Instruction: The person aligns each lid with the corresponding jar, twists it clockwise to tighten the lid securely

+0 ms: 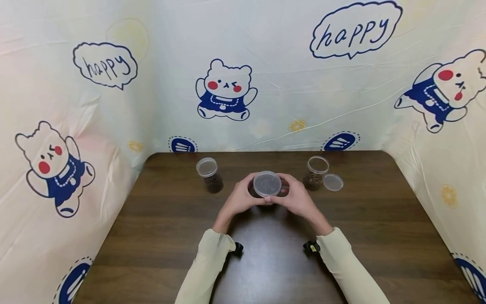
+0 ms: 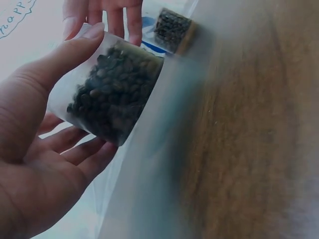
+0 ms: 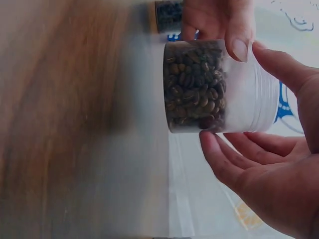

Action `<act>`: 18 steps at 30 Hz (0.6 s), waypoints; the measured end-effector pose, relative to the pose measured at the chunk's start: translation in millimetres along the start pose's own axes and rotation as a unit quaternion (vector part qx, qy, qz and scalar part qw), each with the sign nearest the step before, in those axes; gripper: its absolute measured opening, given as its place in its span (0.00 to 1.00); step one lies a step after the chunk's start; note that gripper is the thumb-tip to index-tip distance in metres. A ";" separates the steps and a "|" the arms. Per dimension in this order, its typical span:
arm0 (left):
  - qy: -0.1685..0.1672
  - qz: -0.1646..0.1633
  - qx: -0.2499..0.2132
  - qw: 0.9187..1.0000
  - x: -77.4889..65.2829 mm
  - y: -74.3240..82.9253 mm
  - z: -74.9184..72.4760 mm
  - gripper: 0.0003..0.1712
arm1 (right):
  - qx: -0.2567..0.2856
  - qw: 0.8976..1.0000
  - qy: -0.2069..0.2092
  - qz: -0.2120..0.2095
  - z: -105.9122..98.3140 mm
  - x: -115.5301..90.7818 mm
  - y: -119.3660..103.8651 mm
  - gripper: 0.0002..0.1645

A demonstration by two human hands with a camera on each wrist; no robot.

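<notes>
Both hands hold one clear plastic jar at the middle of the far half of the table, its round lid facing up in the head view. Dark coffee beans fill its lower part. My left hand curls round the jar's left side, thumb at the front. From the other side my right hand grips it, its thumb close to the left one. In both wrist views the jar's base looks raised off the wooden table.
A lidded jar of beans stands to the left on the table. To the right is a jar without a lid, also with beans, and a loose clear lid lies beside it. A printed cloth hangs behind.
</notes>
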State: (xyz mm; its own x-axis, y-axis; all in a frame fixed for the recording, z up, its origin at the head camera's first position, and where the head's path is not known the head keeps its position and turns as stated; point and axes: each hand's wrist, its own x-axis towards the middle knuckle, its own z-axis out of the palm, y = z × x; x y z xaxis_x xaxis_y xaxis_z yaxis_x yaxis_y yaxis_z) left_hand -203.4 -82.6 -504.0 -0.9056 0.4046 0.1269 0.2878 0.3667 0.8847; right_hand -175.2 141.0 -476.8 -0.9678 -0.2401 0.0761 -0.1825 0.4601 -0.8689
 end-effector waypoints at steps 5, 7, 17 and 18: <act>0.004 0.008 -0.028 1.000 15.3 -5.0 -0.5 0.47 | 0.005 1.000 0.010 0.004 -1.6 13.8 7.3 0.50; 0.007 0.009 -0.033 0.999 20.8 -8.0 -0.9 0.47 | 0.005 1.000 0.012 0.005 -1.6 19.1 10.0 0.49; 0.000 -0.015 -0.034 0.999 39.3 -18.5 -0.6 0.48 | 0.019 1.000 0.018 0.015 1.4 34.6 24.8 0.50; -0.002 -0.018 -0.036 0.999 40.5 -19.1 -0.6 0.48 | 0.020 1.000 0.019 0.015 1.8 35.9 25.5 0.50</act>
State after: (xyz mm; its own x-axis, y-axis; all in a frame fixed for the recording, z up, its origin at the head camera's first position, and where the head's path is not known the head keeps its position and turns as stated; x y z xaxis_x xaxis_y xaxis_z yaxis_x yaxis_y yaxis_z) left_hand -245.8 -73.7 -515.4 -0.9135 0.3960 0.0936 0.2326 0.3194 0.9186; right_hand -214.4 142.5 -497.2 -0.9787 -0.1936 0.0684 -0.1476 0.4314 -0.8900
